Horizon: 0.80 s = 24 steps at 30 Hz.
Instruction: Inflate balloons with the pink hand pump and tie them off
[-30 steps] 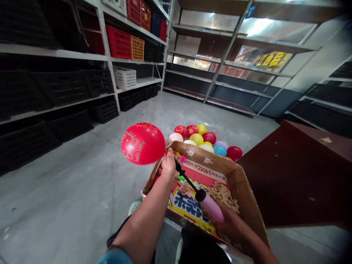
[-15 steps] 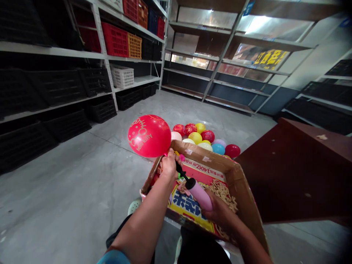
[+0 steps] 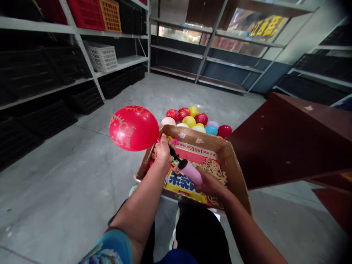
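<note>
My left hand (image 3: 163, 149) is closed around the neck of a red balloon (image 3: 134, 128) and the black nozzle end of a hand pump. The balloon is round and inflated, with a gold "hello kitty" print, and sticks out to the left past the box rim. My right hand (image 3: 207, 181) wraps around the pink barrel of the hand pump (image 3: 191, 172). A short stretch of black rod shows between barrel and nozzle end. Both hands are above an open cardboard box (image 3: 225, 150), which holds a heap of beige uninflated balloons (image 3: 213, 170) and a few coloured ones, partly hidden by my hands.
Several inflated balloons (image 3: 189, 121) in mixed colours lie on the grey floor beyond the box. A dark red wooden piece of furniture (image 3: 286, 143) stands at the right. Metal shelves with crates (image 3: 101, 57) line the left, with more racks (image 3: 203, 55) behind.
The red balloon looks larger and has turned a little. My view has tilted down, so the shelves sit higher in the picture. Both hands keep their hold on balloon and pump.
</note>
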Each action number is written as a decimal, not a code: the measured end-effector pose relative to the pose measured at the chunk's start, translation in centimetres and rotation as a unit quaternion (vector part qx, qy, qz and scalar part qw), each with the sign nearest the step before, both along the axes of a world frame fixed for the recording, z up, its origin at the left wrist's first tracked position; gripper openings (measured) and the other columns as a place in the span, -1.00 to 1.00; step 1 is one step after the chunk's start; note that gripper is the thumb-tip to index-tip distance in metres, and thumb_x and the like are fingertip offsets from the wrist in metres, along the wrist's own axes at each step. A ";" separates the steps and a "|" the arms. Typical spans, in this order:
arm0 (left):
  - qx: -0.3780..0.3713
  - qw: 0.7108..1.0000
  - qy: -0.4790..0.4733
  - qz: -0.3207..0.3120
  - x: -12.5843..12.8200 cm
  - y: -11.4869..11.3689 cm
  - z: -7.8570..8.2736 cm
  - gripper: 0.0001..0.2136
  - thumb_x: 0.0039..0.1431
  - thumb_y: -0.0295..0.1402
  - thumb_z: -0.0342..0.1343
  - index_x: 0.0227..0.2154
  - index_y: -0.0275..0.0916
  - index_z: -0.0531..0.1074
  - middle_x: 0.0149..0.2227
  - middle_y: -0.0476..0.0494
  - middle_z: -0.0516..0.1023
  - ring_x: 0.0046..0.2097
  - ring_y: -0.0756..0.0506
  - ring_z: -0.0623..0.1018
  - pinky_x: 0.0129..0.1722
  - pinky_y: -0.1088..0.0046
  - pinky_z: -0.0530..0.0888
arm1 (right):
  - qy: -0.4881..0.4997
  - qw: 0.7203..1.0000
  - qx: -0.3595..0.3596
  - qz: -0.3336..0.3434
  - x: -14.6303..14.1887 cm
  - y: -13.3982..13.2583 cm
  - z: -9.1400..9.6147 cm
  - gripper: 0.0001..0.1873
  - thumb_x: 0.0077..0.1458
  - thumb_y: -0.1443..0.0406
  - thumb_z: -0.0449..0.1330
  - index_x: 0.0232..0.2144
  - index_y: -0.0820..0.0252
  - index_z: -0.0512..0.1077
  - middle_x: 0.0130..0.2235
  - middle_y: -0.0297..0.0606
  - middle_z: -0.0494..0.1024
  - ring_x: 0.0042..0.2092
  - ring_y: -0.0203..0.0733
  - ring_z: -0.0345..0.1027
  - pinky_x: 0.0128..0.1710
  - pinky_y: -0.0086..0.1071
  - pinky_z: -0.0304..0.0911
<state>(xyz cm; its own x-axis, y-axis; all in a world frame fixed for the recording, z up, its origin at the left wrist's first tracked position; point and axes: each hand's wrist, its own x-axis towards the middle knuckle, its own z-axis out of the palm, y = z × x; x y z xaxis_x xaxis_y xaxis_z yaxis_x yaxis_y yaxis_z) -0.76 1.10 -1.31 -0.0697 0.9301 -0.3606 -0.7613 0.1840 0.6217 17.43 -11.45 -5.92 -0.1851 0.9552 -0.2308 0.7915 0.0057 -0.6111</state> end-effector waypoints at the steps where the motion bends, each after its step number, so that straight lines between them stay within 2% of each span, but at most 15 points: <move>1: -0.001 1.000 0.001 0.000 0.2 -0.1 0.0 -0.64 0.17 -0.19 0.03 -0.65 -0.20 0.10 -0.76 0.11 0.12 -0.73 0.08 0.20 -0.73 0.57 0.18 | -0.008 1.000 0.000 -0.002 -0.5 0.5 0.3 -0.46 -0.20 0.34 0.26 -0.07 0.18 0.33 -0.18 -0.18 0.53 -0.24 -0.10 0.39 -0.21 -0.31 0.25; 4: -0.009 1.000 0.010 -0.004 0.6 -0.3 0.0 -0.64 0.19 -0.21 0.00 -0.66 -0.19 0.08 -0.77 0.12 0.11 -0.74 0.09 0.18 -0.72 0.58 0.17 | 0.004 1.000 0.012 0.001 -1.7 1.8 1.3 -0.28 -0.21 0.29 0.32 0.06 0.24 0.25 -0.08 -0.06 0.50 -0.15 0.00 0.39 -0.15 -0.23 0.26; 7: 0.000 0.999 0.031 -0.035 1.0 -0.8 -0.1 -0.62 0.17 -0.18 0.02 -0.67 -0.19 0.08 -0.77 0.10 0.13 -0.73 0.09 0.20 -0.71 0.57 0.20 | 0.109 0.991 0.065 0.033 -3.2 2.4 2.1 -0.09 -0.17 0.20 0.35 0.21 0.21 0.08 0.09 -0.03 0.37 0.01 0.04 0.32 -0.03 -0.16 0.23; 9: 0.009 0.998 0.045 -0.047 1.4 -1.2 -0.2 -0.61 0.16 -0.17 0.02 -0.67 -0.19 0.08 -0.76 0.10 0.14 -0.73 0.08 0.21 -0.70 0.57 0.23 | 0.168 0.979 0.109 0.036 -4.4 2.8 2.4 -0.21 -0.02 0.13 0.26 0.22 0.13 0.08 0.09 -0.11 0.38 0.00 -0.03 0.32 -0.04 -0.19 0.23; 11: 0.011 0.997 0.055 -0.045 1.7 -1.5 -0.4 -0.62 0.17 -0.18 0.01 -0.67 -0.19 0.07 -0.76 0.10 0.14 -0.72 0.08 0.21 -0.67 0.56 0.26 | 0.167 0.979 0.119 0.005 -5.5 3.3 2.3 -0.44 0.12 0.12 0.13 0.15 0.11 0.20 -0.07 -0.19 0.47 -0.13 -0.11 0.37 -0.13 -0.24 0.27; 13: 0.010 0.996 0.068 -0.057 1.8 -1.6 -0.5 -0.61 0.19 -0.19 -0.01 -0.68 -0.19 0.07 -0.76 0.10 0.13 -0.72 0.08 0.22 -0.65 0.55 0.29 | 0.147 0.981 0.125 -0.021 -6.3 3.7 2.0 -0.57 0.15 0.13 0.10 0.03 0.16 0.31 -0.18 -0.21 0.50 -0.22 -0.14 0.36 -0.20 -0.28 0.27; 16: 0.008 0.992 0.093 -0.083 1.4 -1.0 -0.7 -0.61 0.19 -0.20 -0.02 -0.69 -0.20 0.06 -0.76 0.10 0.14 -0.70 0.08 0.23 -0.61 0.55 0.32 | 0.131 0.982 0.135 -0.018 -6.5 4.0 1.4 -0.74 0.16 0.21 0.07 -0.14 0.21 0.37 -0.23 -0.22 0.49 -0.24 -0.17 0.34 -0.24 -0.32 0.26; 18: 0.015 0.991 0.121 -0.049 0.7 -0.1 -0.8 -0.61 0.18 -0.19 -0.02 -0.69 -0.20 0.05 -0.75 0.11 0.14 -0.69 0.08 0.25 -0.57 0.55 0.35 | 0.116 0.986 0.116 0.001 -6.1 3.9 0.9 -0.78 0.18 0.23 0.04 -0.19 0.21 0.37 -0.23 -0.22 0.49 -0.24 -0.18 0.33 -0.25 -0.35 0.25; 19: 0.021 0.990 0.140 -0.011 0.3 0.4 -0.8 -0.61 0.18 -0.19 -0.02 -0.68 -0.19 0.05 -0.74 0.11 0.14 -0.68 0.09 0.26 -0.56 0.55 0.36 | 0.101 0.991 0.092 0.011 -5.8 3.8 0.5 -0.78 0.18 0.23 0.04 -0.19 0.20 0.38 -0.22 -0.21 0.50 -0.24 -0.18 0.34 -0.25 -0.35 0.25; 21: 0.027 0.979 0.195 0.057 -0.4 1.2 -0.9 -0.62 0.19 -0.19 -0.05 -0.68 -0.19 0.06 -0.74 0.10 0.17 -0.65 0.08 0.28 -0.54 0.56 0.36 | 0.061 0.998 0.014 0.021 -5.2 3.6 -0.5 -0.73 0.15 0.21 0.08 -0.13 0.18 0.39 -0.17 -0.19 0.51 -0.20 -0.15 0.36 -0.23 -0.35 0.25; 22: 0.031 0.972 0.223 0.064 -0.6 1.4 -0.9 -0.63 0.20 -0.19 -0.06 -0.68 -0.19 0.08 -0.73 0.08 0.18 -0.65 0.08 0.28 -0.55 0.56 0.35 | 0.043 0.998 -0.029 0.020 -5.0 3.5 -1.2 -0.69 0.11 0.21 0.12 -0.09 0.17 0.39 -0.15 -0.17 0.52 -0.18 -0.13 0.37 -0.22 -0.35 0.25; 24: 0.038 0.964 0.264 0.017 -0.6 1.3 -1.0 -0.63 0.20 -0.20 -0.06 -0.69 -0.19 0.10 -0.74 0.07 0.18 -0.66 0.07 0.28 -0.59 0.56 0.31 | 0.025 0.995 -0.093 0.012 -4.8 3.3 -2.6 -0.61 0.00 0.25 0.22 -0.07 0.13 0.41 -0.15 -0.17 0.55 -0.17 -0.08 0.40 -0.22 -0.33 0.26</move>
